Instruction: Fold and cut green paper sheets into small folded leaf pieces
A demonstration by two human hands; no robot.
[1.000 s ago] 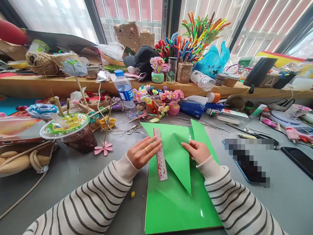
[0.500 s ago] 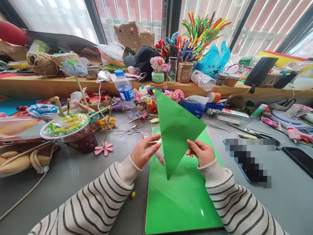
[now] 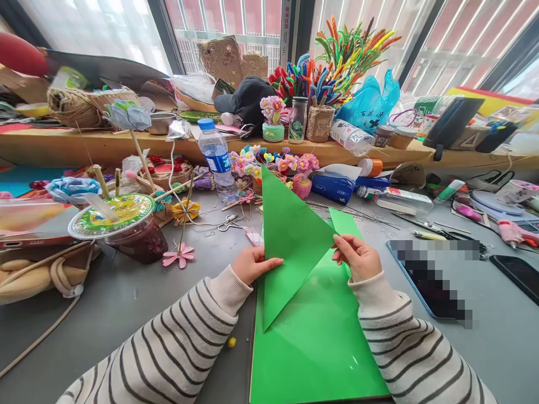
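A green paper triangle [image 3: 290,235] is held upright, its long edge on the left and one corner pointing right. My left hand [image 3: 255,265] grips that long edge, thumb on the near face and fingers hidden behind. At the right corner, my right hand [image 3: 357,255] pinches the paper between thumb and forefinger. Below lies a larger glossy green sheet [image 3: 315,353] on the grey table, partly covered by the triangle. A green strip [image 3: 346,221] shows behind the triangle near my right hand.
A lidded drink cup [image 3: 135,235] and a pink flower [image 3: 179,256] stand left. Behind is a water bottle [image 3: 217,163]. To the right lie a phone [image 3: 421,292], scissors [image 3: 458,238] and a pink glue gun [image 3: 510,231]. A cluttered wooden shelf [image 3: 177,148] runs along the back.
My left hand has closed on the triangle's left edge; before, it was open beside it. The triangle has shifted left and down, and my right hand now pinches its right corner instead of the lower edge.
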